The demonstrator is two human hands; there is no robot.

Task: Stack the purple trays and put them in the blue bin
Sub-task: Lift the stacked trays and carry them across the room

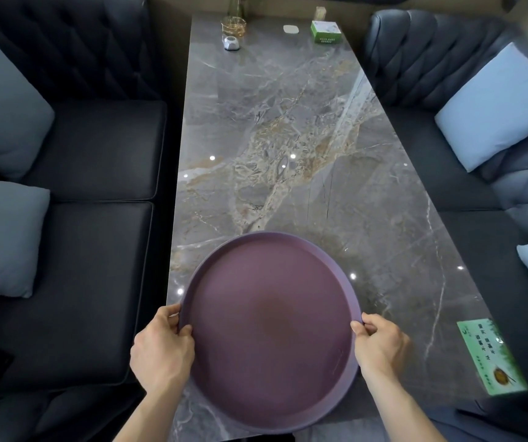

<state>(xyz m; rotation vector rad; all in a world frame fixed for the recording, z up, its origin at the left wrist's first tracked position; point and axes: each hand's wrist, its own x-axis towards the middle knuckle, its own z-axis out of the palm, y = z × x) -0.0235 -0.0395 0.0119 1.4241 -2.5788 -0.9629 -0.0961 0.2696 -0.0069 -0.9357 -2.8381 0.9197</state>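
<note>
A round purple tray lies at the near end of the grey marble table. My left hand grips its left rim, thumb over the edge. On the opposite side, my right hand holds the right rim the same way. I cannot tell whether more than one tray is stacked here. No blue bin is in view.
Dark sofas flank the table, with pale blue cushions on the left and pale blue cushions on the right. A green card lies at the table's near right edge. A green box, a gold holder and a small white item stand at the far end.
</note>
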